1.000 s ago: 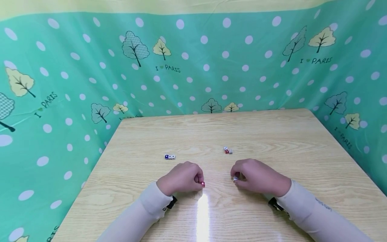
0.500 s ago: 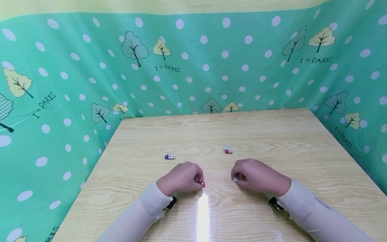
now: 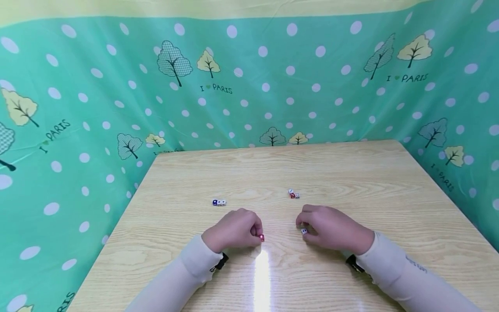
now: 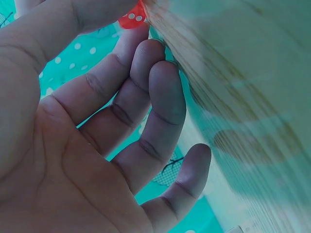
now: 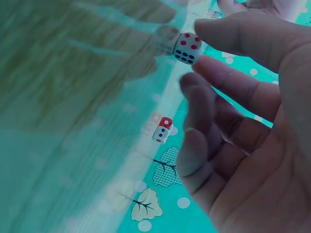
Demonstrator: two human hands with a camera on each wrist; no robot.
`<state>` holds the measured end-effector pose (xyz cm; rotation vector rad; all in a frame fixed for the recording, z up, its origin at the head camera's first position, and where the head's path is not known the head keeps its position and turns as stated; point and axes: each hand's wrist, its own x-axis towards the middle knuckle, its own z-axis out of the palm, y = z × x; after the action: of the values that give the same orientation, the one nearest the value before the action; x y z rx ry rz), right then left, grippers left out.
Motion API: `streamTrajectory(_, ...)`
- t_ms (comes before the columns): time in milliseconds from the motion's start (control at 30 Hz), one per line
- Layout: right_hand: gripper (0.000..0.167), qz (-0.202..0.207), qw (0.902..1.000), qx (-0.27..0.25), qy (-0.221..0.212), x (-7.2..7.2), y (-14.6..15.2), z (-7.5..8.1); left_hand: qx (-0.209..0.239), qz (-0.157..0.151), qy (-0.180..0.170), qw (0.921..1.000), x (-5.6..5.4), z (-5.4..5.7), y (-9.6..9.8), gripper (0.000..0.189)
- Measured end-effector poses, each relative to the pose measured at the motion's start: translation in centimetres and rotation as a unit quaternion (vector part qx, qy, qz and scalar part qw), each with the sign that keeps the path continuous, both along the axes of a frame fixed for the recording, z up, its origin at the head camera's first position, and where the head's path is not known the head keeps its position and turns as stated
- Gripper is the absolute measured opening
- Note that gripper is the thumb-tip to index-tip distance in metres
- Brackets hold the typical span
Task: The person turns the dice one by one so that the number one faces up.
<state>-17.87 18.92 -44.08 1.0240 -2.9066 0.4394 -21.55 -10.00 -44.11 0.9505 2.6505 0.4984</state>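
My left hand [image 3: 236, 229] pinches a red die [image 3: 261, 237] between thumb and forefinger at the tabletop. In the left wrist view that red die [image 4: 132, 17] shows white pips at the top edge, partly covered by the thumb; the other fingers [image 4: 167, 92] are bent loosely. To the right, my right hand [image 3: 331, 227] has thumb and forefinger at a white die [image 3: 304, 231]. The right wrist view shows this white die [image 5: 187, 48] with red and blue pips, thumb tip at one side and forefinger tip at another, right at the table surface.
Beyond the left hand, a blue die [image 3: 215, 202] and two white dice [image 3: 221, 202] stand in a row. Behind the right hand lies a cluster of two white dice [image 3: 297, 195] and a red die [image 3: 292, 195]. A green curtain [image 3: 234, 112] borders the wooden table [image 3: 249, 173].
My right hand's fingers have shifted slightly, the forefinger reaching a little farther left, and the white die has turned a little. The left hand and its red die have stayed put.
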Motion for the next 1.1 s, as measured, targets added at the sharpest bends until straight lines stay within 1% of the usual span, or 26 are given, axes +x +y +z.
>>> streamTrajectory(100,0.022,0.002,0.9991,0.021,0.037,0.1,-0.1,0.0,0.0,-0.001,0.001,1.0,0.0,0.0,0.0,0.019)
streamTrajectory(200,0.021,0.004,0.9983,0.032,0.048,0.2,-0.1,0.0,-0.001,-0.001,-0.001,1.0,0.0,0.0,0.0,0.019)
streamTrajectory(300,0.013,0.01,0.9992,0.026,0.028,0.1,-0.1,-0.1,-0.001,-0.001,-0.002,1.0,0.1,0.0,0.0,0.019)
streamTrajectory(400,0.009,0.014,0.9998,0.014,0.003,-0.1,0.0,-0.3,-0.001,-0.002,0.0,1.0,0.1,0.0,0.0,0.019)
streamTrajectory(567,0.012,0.017,0.9997,0.0,-0.018,-0.4,0.4,-0.4,0.0,-0.003,0.003,1.0,0.0,0.0,0.1,0.019)
streamTrajectory(633,0.013,0.018,0.9992,-0.015,-0.032,-0.5,0.5,-0.3,-0.001,-0.003,0.004,1.0,0.0,0.0,0.1,0.019)
streamTrajectory(733,0.015,0.019,0.9964,-0.048,-0.067,-0.9,0.8,-0.4,-0.001,-0.004,0.005,1.0,0.0,0.1,0.1,0.019)
streamTrajectory(867,0.016,0.018,0.9877,-0.095,-0.122,-1.4,1.4,-0.7,-0.002,-0.003,0.007,1.0,0.0,0.1,0.1,0.019)
streamTrajectory(933,0.016,0.017,0.9804,-0.119,-0.156,-1.7,1.7,-0.9,-0.002,-0.002,0.006,1.0,0.1,0.1,0.1,0.019)
streamTrajectory(1033,0.013,0.012,0.9646,-0.156,-0.212,-2.1,2.2,-1.0,-0.002,-0.001,0.004,1.0,0.1,0.1,0.1,0.019)
streamTrajectory(1100,0.012,0.014,0.9516,-0.183,-0.247,-2.3,2.6,-1.2,-0.002,-0.001,0.003,1.0,0.1,0.1,0.1,0.019)
